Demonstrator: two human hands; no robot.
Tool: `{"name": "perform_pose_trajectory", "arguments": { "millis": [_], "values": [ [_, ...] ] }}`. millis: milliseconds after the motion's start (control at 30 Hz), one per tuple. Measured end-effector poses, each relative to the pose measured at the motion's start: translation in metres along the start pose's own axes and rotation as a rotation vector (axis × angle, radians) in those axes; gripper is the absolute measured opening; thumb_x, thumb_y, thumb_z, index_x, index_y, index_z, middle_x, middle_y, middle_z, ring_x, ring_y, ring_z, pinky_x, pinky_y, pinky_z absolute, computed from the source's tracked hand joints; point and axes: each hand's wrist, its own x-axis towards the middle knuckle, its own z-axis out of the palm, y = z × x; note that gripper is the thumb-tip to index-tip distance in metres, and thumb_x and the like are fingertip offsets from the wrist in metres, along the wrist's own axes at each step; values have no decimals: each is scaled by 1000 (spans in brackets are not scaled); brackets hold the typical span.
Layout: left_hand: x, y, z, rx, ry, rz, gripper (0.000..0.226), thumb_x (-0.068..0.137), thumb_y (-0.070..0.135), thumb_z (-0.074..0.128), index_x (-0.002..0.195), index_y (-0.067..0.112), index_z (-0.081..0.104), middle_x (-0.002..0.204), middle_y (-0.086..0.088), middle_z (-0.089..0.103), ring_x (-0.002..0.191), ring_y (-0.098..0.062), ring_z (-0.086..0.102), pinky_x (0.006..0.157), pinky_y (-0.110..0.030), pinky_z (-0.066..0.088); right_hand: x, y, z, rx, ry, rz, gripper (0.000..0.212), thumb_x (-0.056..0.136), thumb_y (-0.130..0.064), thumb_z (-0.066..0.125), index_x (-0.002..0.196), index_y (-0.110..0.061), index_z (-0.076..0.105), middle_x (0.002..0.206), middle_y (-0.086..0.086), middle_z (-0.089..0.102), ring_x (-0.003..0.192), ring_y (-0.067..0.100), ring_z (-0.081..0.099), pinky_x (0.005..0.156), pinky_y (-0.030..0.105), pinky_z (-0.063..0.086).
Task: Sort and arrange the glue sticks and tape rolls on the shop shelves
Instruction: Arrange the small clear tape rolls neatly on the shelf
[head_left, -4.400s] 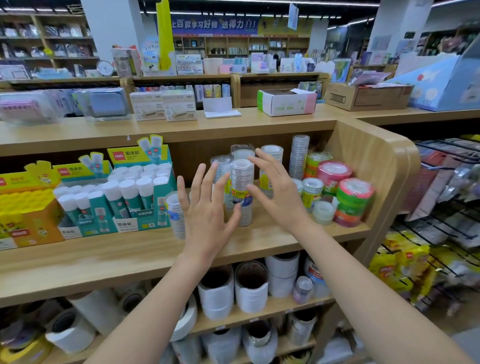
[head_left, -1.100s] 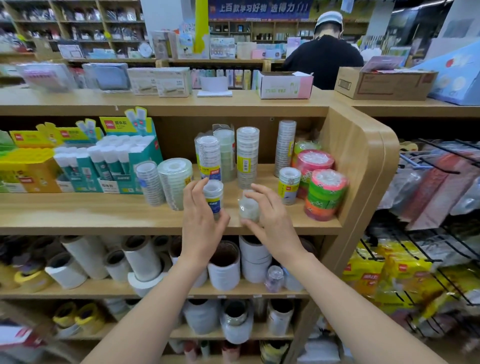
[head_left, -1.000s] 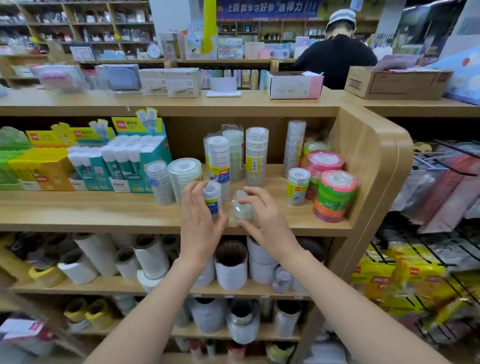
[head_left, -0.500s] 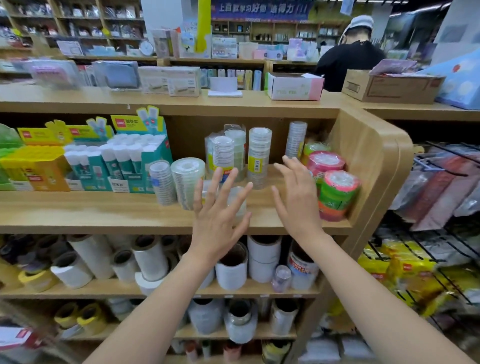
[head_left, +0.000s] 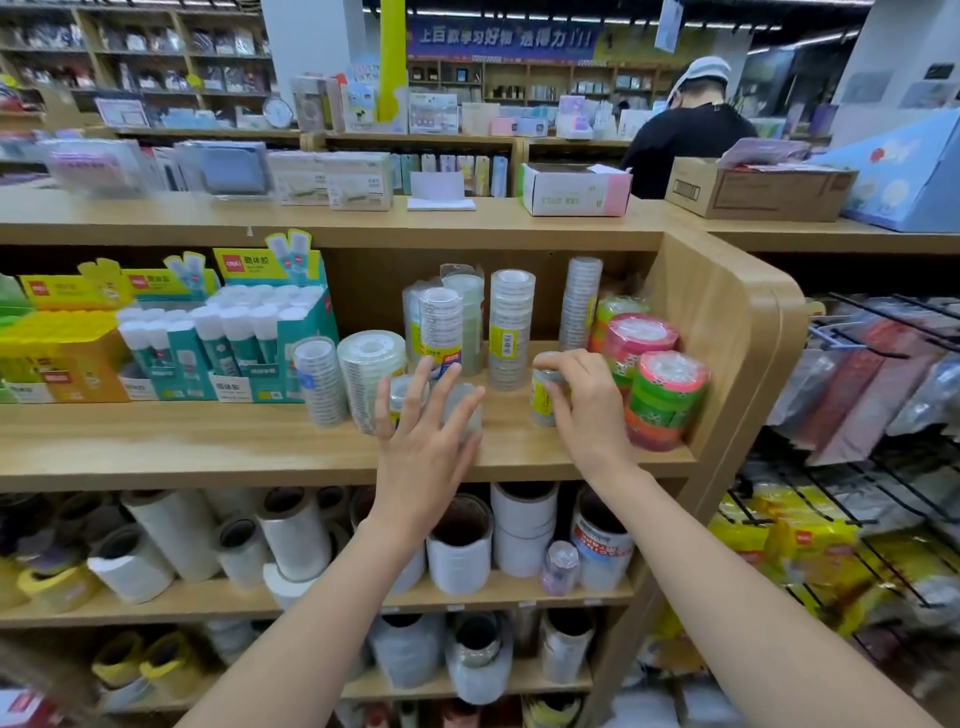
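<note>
Since the last glimpse, our right hand has closed over the short tape stack, right of centre on the wooden shelf. Our left hand hovers spread and released at centre. At middle left sit the glue stick boxes, and above centre stand tall tape stacks. We judge the glossy short stack light, stiff and slippery: pinch its top rim and sides, and keep it upright.

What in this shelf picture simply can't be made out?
Head view only:
- Small tape rolls: mostly covered by the left hand.
- Short tape stack: top hidden under the right hand gripping it.
- Glue stick box print: too small.
- Bottom-shelf rolls: blurred, cut by the lower edge.
</note>
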Motion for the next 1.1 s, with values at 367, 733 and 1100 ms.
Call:
{"name": "perform_pose_trajectory", "arguments": {
  "millis": [367, 733, 1100],
  "values": [
    [6, -6, -7, 26, -4, -31, 58, 94, 49, 47, 147, 25, 42, 161, -9, 21, 151, -29, 13, 117, -61, 10, 2, -13, 15, 150, -102, -168, 29, 83, -8, 72, 112, -12, 67, 113, 4, 63, 111, 19, 54, 97, 24, 41],
    [52, -16, -16, -74, 61, -96, 62, 96, 52, 37, 151, 23, 36, 161, -13, 22, 150, -29, 16, 119, -54, 16, 51, -2, 6, 221, 9, 23, 35, 99, -20, 53, 133, -15, 54, 142, 9, 46, 133, 17, 41, 108, 29, 35],
    [72, -26, -25, -209, -54, -121, 59, 93, 44, 46, 147, 22, 42, 157, -11, 31, 144, -25, 31, 119, -50, 22, 92, -7, 14, 120, -162, 206, 42, 88, -16, 71, 128, -17, 58, 126, 3, 55, 116, 18, 54, 94, 23, 41]
  ]
}}
